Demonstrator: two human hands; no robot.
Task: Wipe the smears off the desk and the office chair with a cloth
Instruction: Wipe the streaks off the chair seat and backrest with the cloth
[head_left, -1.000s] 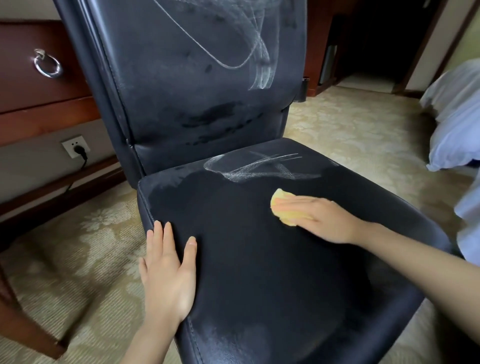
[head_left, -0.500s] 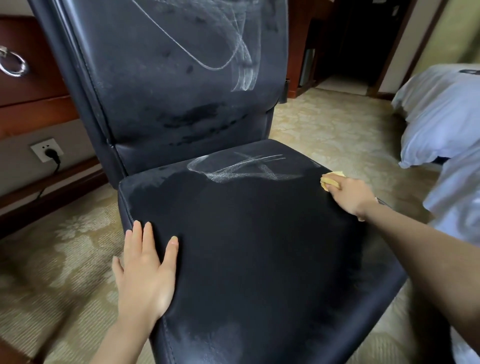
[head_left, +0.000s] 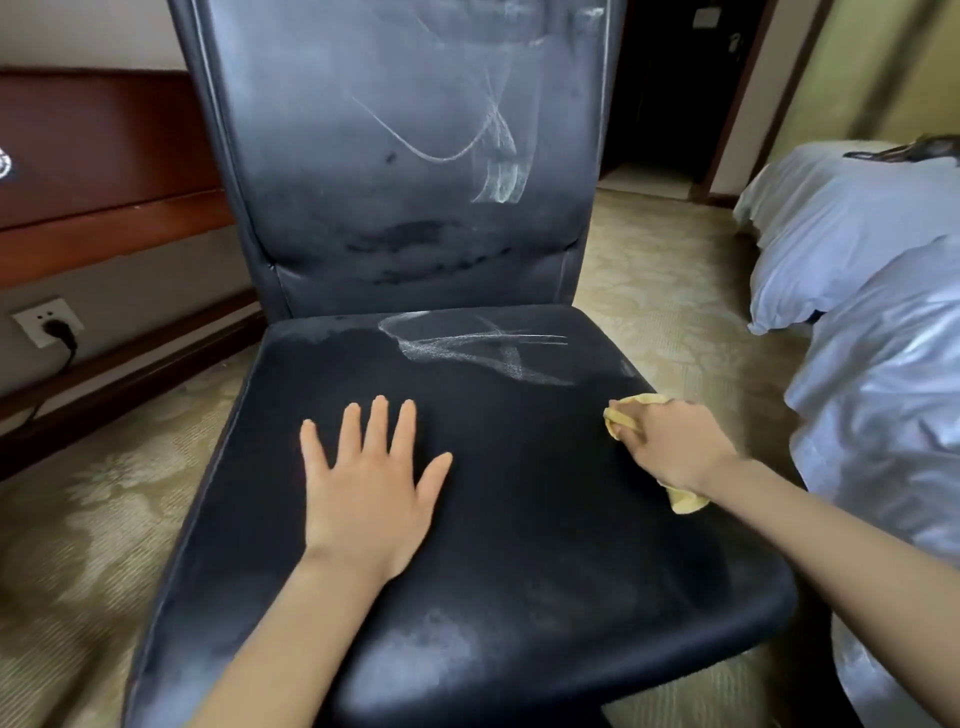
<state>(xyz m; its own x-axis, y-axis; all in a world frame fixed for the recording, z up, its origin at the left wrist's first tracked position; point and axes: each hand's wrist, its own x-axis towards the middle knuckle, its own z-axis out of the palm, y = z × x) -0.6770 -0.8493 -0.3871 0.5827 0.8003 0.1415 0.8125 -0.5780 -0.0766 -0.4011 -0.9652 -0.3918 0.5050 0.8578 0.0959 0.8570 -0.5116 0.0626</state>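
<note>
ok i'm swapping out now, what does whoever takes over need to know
Left hand: open, flat on the chair seat.
Right hand: grips the yellow cloth at the seat's right edge.
Done: front and middle of the seat show no white lines; a pale haze sits near the front edge.
Left: white smear at the back of the seat, white streaks on the backrest, then the desk at left, its top out of view.

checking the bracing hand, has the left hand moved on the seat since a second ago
Yes. The left hand has shifted inward from the left edge of the seat toward its middle, lying flat there.
</note>
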